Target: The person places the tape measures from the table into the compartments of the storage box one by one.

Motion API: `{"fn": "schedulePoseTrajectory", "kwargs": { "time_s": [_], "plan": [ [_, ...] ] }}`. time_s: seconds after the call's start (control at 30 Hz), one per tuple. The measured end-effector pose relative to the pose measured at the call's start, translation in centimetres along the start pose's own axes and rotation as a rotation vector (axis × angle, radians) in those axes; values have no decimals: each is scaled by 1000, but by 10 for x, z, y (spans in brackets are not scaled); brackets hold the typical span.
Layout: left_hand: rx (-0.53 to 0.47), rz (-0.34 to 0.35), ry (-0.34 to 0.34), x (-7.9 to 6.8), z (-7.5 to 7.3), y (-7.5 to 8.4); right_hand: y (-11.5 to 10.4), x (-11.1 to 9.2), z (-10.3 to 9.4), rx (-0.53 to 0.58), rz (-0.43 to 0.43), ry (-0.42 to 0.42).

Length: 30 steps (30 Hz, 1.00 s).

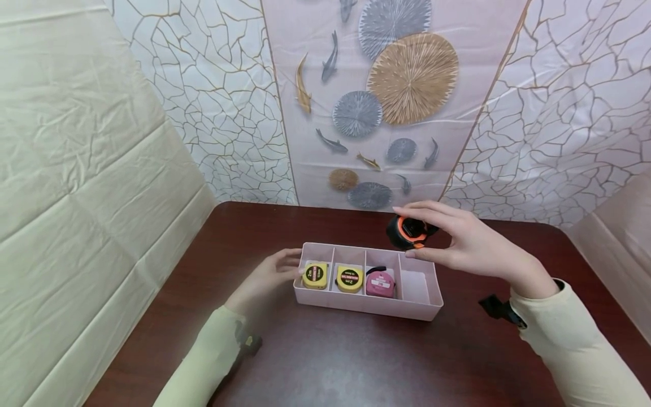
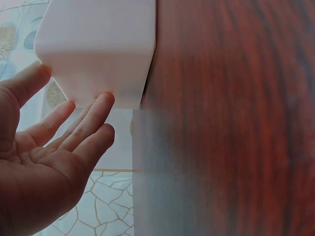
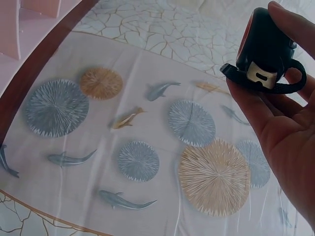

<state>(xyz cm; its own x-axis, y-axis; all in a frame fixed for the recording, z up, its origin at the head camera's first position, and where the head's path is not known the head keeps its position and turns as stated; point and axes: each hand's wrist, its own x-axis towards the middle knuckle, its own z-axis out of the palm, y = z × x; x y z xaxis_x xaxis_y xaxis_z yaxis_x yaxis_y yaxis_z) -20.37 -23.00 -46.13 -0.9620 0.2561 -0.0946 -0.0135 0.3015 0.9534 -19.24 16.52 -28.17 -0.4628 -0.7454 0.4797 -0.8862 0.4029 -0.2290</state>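
Note:
A pink box with a row of compartments sits on the table. Two yellow tape measures, the left one and its neighbour, and a pink tape measure lie in separate compartments; the rightmost compartment holds nothing. My left hand is at the box's left end, and in the left wrist view its fairly straight fingers touch the end wall. Above the box's back right rim, my right hand pinches a black and orange tape measure between thumb and fingers. Its black wrist strap and metal end hook show in the right wrist view.
The dark red-brown wooden table runs back to a patterned cloth with fish and round leaf shapes. Plain pale cloth hangs on the left, and more cloth stands on the right.

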Motion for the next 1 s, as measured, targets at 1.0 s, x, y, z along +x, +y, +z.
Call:
{"fn": "schedulePoseTrajectory", "kwargs": {
  "time_s": [1.0],
  "plan": [
    [-6,-12,-2,0,0,-1,10,-15,15,1,101,-53]
  ]
}}
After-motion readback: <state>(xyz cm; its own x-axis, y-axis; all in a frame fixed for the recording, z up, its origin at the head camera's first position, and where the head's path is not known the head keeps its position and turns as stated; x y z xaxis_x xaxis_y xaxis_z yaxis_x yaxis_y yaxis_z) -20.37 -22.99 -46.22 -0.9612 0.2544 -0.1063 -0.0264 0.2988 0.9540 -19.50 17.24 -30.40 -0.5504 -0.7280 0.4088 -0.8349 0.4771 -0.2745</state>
